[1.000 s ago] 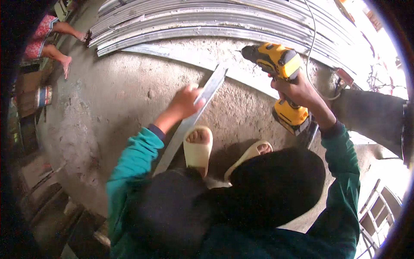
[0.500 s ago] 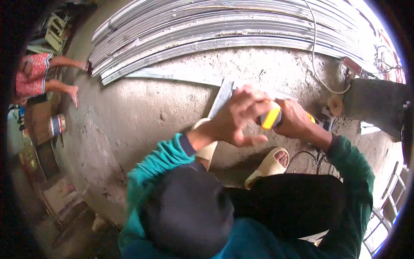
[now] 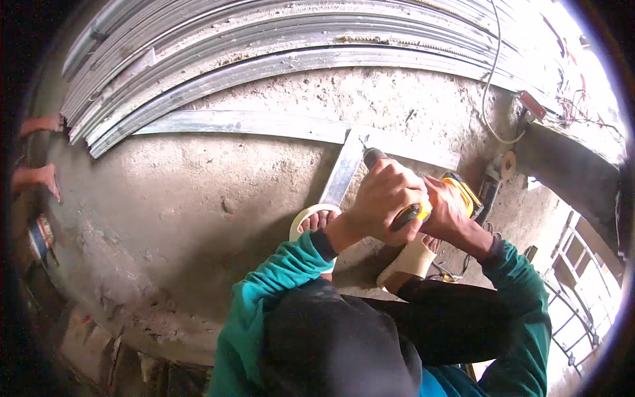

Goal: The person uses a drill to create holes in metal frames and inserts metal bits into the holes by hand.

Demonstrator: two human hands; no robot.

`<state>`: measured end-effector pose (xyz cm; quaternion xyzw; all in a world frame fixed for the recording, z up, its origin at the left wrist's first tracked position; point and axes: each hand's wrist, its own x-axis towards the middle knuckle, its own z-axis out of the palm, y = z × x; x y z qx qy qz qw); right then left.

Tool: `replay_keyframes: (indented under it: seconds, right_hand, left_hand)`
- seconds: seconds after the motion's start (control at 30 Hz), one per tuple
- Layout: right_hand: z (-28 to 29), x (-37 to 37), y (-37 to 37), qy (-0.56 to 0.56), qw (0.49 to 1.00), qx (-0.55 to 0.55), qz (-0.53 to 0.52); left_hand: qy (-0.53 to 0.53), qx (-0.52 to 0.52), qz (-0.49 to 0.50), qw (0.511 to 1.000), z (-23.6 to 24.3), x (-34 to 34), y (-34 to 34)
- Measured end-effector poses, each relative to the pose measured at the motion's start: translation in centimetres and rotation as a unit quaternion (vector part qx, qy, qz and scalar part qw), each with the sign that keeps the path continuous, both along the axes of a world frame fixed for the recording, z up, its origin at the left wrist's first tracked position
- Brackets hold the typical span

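Observation:
A yellow and black cordless drill [image 3: 423, 212] is gripped in both hands, pointing away from me. My right hand [image 3: 448, 208] is wrapped round its grip, with the yellow battery below. Over the drill body my left hand [image 3: 391, 197] is closed, fingers curled round it. The bit end reaches the spot where a short flat metal bar [image 3: 342, 173] meets a long metal bar [image 3: 251, 124] on the floor; whether it touches is too small to tell. My left sandal [image 3: 301, 221] is at the near end of the short bar.
Long metal profiles [image 3: 278, 63] lie stacked across the far side. A cable [image 3: 491, 79] hangs over them at right. An angle grinder [image 3: 499, 172] lies beside a dark beam [image 3: 575, 162]. A metal frame [image 3: 575, 298] stands at lower right. Another person's foot [image 3: 43, 178] shows far left.
My left hand has closed onto the drill, having been spread beside it. The drill has swung so its chuck faces the bars' joint. The view has shifted, pushing the other person toward the left edge.

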<state>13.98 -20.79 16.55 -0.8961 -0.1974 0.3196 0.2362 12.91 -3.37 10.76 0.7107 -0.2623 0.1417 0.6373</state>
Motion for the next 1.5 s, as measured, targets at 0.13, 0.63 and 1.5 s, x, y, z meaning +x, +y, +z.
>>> replay_keyframes:
  seconds: [0.13, 0.63, 1.5]
  right_hand:
    - [-2.2, -2.0, -1.5, -0.062, 0.998, 0.015, -0.013]
    - [1.0, -0.7, 4.3, 0.02, 0.986, -0.158, -0.054]
    - [2.1, 1.9, 5.3, 0.069, 0.986, -0.152, -0.027]
  left_hand:
    - [0.012, -0.04, 0.009, 0.999, -1.3, 0.2, 0.3]
    - [0.017, -0.072, -0.024, 0.997, -1.4, 0.2, 2.6]
    - [0.058, -0.133, 0.034, 0.989, -1.5, 0.5, 2.5]
